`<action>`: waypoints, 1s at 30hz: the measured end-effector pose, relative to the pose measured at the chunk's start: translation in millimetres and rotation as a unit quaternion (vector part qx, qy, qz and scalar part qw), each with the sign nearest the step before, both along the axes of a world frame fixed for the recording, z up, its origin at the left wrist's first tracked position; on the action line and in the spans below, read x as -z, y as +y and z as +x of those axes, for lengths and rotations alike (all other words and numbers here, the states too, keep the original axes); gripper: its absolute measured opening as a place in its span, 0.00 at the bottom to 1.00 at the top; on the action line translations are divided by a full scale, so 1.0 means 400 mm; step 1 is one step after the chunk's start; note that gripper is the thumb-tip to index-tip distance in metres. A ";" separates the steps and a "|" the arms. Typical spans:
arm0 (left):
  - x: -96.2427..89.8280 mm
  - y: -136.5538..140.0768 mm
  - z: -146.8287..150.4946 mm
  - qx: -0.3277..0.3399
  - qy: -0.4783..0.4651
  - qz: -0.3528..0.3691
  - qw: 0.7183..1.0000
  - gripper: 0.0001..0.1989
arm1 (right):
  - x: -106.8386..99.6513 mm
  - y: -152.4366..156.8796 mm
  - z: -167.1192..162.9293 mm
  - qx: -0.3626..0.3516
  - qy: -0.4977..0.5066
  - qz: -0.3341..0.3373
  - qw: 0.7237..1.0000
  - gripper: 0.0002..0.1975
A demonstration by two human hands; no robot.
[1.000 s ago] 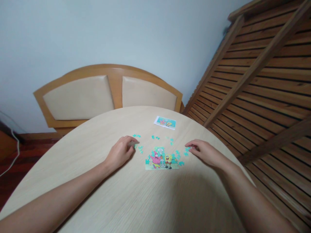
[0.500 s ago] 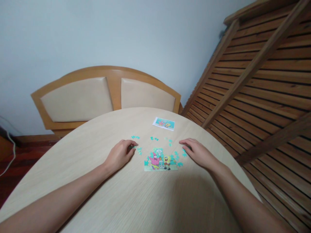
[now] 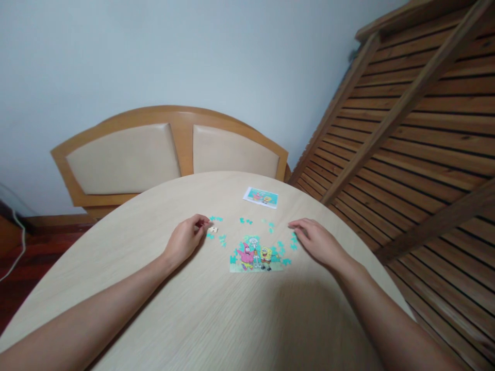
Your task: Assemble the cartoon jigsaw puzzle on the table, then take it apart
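Observation:
My left hand (image 3: 186,238) is at the left group of loose teal puzzle pieces, its fingers pinched together. At its fingertips is a jigsaw puzzle piece (image 3: 213,230) with a pale beige face showing. My right hand (image 3: 317,241) rests palm down beside the loose pieces (image 3: 294,241) on the right, fingers stretched and thumb apart, holding nothing. Between the hands lies a partly joined jigsaw puzzle (image 3: 256,257) with cartoon figures, pink on the left and yellow on the right. Its upper edge is ragged.
Beyond the pieces, a small printed picture (image 3: 261,197) of the same scene lies on the round wooden table (image 3: 174,314). More loose teal pieces (image 3: 246,221) form small groups around the puzzle. A padded headboard (image 3: 181,139) and slatted wooden panel (image 3: 417,129) stand behind.
My left hand has drawn back slightly to the left and away from me, and the beige-faced piece has come into view at its fingertips. My right hand has shifted slightly right.

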State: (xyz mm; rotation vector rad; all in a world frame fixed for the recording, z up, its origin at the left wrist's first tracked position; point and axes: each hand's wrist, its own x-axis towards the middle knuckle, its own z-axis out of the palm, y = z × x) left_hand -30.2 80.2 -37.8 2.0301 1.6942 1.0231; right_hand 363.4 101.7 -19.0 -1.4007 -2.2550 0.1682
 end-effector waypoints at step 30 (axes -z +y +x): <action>-0.003 0.000 0.014 0.114 0.116 0.089 0.983 0.09 | -0.010 0.007 0.048 0.133 -0.026 -0.059 0.989 0.15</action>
